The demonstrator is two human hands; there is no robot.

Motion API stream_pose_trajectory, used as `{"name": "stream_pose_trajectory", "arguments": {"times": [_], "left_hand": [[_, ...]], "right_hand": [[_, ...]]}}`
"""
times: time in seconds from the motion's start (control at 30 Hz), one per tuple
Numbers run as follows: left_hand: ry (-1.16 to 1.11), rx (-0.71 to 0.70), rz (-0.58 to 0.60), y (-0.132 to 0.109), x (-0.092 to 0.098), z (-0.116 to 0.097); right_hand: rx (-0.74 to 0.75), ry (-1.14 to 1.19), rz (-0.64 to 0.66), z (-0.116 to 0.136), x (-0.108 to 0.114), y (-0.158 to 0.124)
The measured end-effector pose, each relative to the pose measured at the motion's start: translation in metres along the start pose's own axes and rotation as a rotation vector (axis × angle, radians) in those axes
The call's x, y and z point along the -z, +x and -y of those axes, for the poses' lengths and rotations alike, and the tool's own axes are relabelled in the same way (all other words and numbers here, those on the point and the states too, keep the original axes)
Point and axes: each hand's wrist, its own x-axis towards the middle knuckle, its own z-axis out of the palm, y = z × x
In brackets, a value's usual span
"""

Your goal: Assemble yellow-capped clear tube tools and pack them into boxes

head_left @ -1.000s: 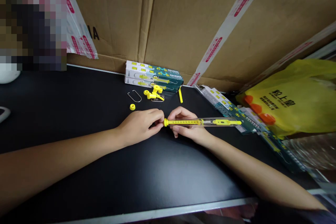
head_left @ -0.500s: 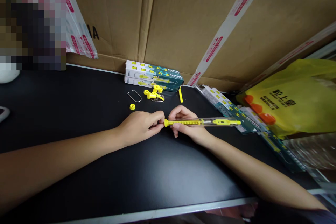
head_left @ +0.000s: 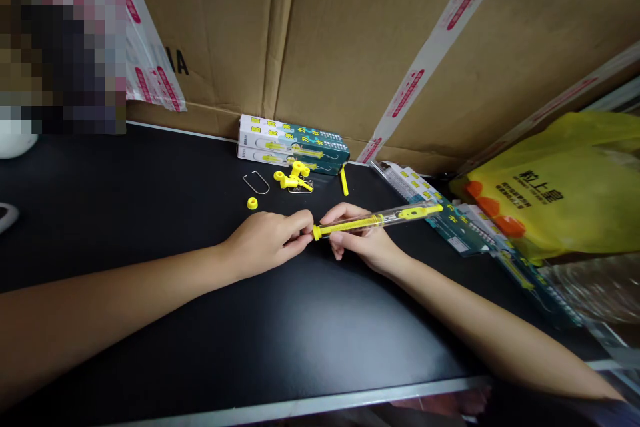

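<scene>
A clear tubular spring scale (head_left: 390,218) with yellow inner parts lies between my two hands, tilted up to the right. My right hand (head_left: 367,240) is closed around its tube, thumb in front and fingers behind. At the tube's left end is a yellow cap (head_left: 317,232), and there my left hand (head_left: 273,240) pinches with thumb and fingers; what sits between those fingertips is hidden. Beyond my hands lie a small yellow ring-shaped cap (head_left: 253,203), a bent metal wire loop (head_left: 257,183), a cluster of yellow plastic parts (head_left: 293,177) and a yellow stick (head_left: 344,181).
Two stacked printed boxes (head_left: 293,147) stand against a cardboard wall (head_left: 340,40). More flat boxes (head_left: 465,233) lie to the right, beside a yellow plastic bag (head_left: 560,187) and clear plastic tubes (head_left: 595,287). The black table's front edge (head_left: 300,408) runs below my arms.
The right end of the spring scale has swung upward and away, and the tube has turned in my right hand. My left hand stays at the cap end.
</scene>
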Motion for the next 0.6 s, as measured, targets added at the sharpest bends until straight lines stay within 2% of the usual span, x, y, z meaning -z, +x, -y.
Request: {"name": "stream_pose_trajectory", "arguments": {"times": [0.4,0.6], "left_hand": [[0.007,-0.007,-0.008,0.0001,0.0003,-0.0004],[0.005,-0.021,-0.015,0.0003,-0.0001,-0.0007]], "right_hand": [[0.017,-0.064,0.075,0.0004,0.0042,0.0006],[0.013,-0.022,0.099,-0.0037,0.0078,-0.0004]]}}
